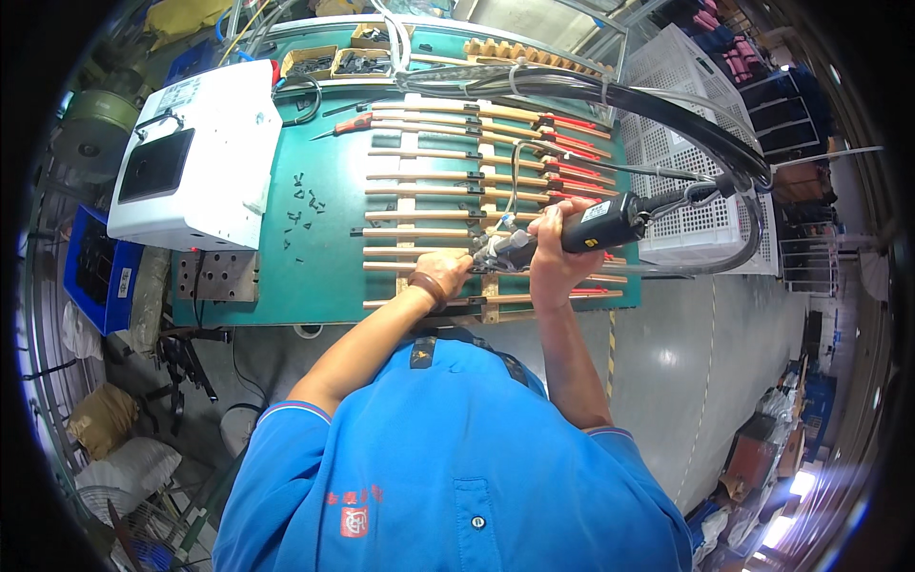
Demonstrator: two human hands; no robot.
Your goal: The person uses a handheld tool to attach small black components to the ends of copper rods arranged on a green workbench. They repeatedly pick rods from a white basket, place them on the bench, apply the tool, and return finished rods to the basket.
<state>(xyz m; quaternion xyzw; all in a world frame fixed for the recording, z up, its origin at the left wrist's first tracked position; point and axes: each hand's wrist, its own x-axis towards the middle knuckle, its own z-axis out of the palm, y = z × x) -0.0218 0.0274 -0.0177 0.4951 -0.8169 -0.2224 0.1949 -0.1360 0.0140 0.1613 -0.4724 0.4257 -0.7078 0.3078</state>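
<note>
Lining green table point(329, 257) above grey floor point(667, 357), wooden rods point(438, 214); hands: right point(556, 255) grasping black tool point(602, 227), left point(446, 271), grip unclear.

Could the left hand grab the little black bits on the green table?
Probably yes: only tan rods and tabletop lie between the left hand and the black pieces, though it's busy beside the black handheld tool.

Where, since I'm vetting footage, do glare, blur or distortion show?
Head view throughout: glare nearly bleaches the white machine; a bright reflection marks the floor; bright patches flare at lower right; surroundings bow near the black rim; the tool looks fairly sharp.
</note>
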